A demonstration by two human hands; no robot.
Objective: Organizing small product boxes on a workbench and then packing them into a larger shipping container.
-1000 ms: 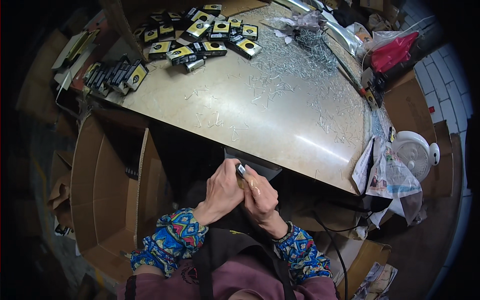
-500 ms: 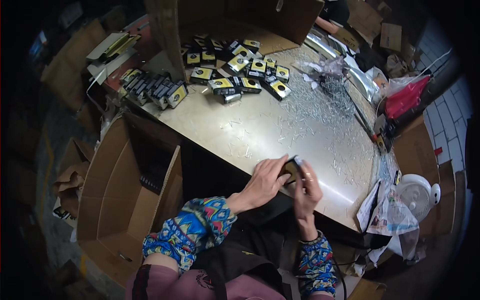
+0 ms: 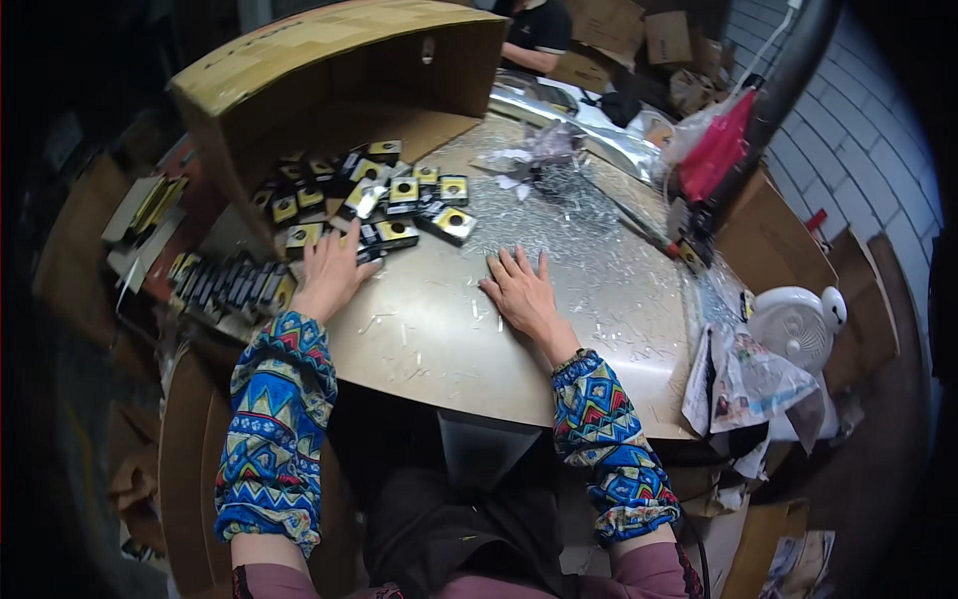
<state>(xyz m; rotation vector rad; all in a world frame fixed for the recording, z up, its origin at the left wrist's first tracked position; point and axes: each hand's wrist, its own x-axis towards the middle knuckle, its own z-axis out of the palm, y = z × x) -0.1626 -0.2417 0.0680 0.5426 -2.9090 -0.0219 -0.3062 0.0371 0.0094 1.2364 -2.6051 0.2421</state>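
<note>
My left hand (image 3: 334, 272) reaches to the near edge of a heap of small black and yellow boxes (image 3: 402, 196). Its fingers are stretched out over the nearest ones, beside a box (image 3: 396, 235) with a dark round spot; whether the fingertips touch is hard to tell. My right hand (image 3: 523, 296) rests palm down with fingers spread on the pale tabletop (image 3: 449, 339), at the near side of a thick scatter of small clear pieces (image 3: 589, 225). Nothing shows in it.
A large cardboard carton (image 3: 349, 50) lies open behind the heap. Left of my left hand stands a row of similar boxes (image 3: 235, 288). On the right are plastic sheets (image 3: 748, 374), a white fan (image 3: 793, 329) and a pink bag (image 3: 717, 150). Another person (image 3: 539, 35) is at the far side.
The small box held between both hands is no longer in them. My left hand has moved forward and left to the heap; my right hand has moved forward onto the tabletop. The view has shifted.
</note>
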